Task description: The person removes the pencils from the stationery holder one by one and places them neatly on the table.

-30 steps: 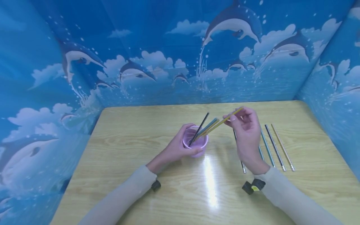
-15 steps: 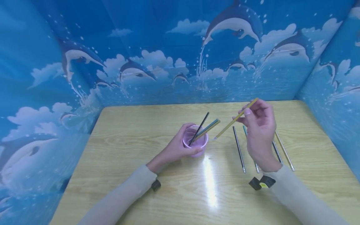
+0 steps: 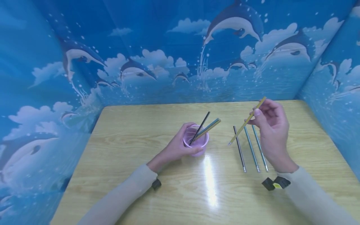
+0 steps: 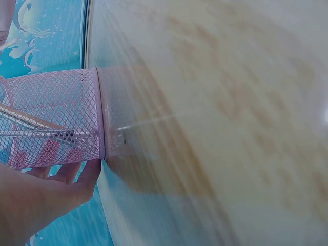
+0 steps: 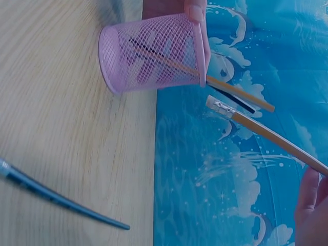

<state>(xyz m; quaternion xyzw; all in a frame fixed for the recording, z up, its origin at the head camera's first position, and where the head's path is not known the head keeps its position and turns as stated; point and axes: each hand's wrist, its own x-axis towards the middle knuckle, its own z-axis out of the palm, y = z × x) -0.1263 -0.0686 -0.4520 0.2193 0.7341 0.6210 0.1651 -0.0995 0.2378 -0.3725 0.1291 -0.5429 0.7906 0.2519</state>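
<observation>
My left hand (image 3: 178, 143) grips a pink mesh pencil cup (image 3: 200, 150), its fingers and thumb round the side. In the left wrist view the cup (image 4: 56, 113) stands upright on the table. A black pencil (image 3: 203, 121) leans in it, crossing a teal and a yellow pencil (image 3: 215, 124) that lie close together. Right of the cup, my right hand (image 3: 271, 134) pinches another yellow pencil (image 3: 243, 126) in the air, slanted with its eraser end down. In the right wrist view that eraser (image 5: 218, 105) is apart from the cup's rim.
A black pencil (image 3: 239, 150) and two teal pencils (image 3: 252, 150) lie side by side on the wooden table (image 3: 135, 131), under and left of my right hand. That hand and forearm cover the area behind them. Dolphin-printed curtains (image 3: 168, 78) stand along the back and sides.
My right hand has moved right with the yellow pencil, drawing its eraser end away from the cup's mouth. The left hand and cup stay in place.
</observation>
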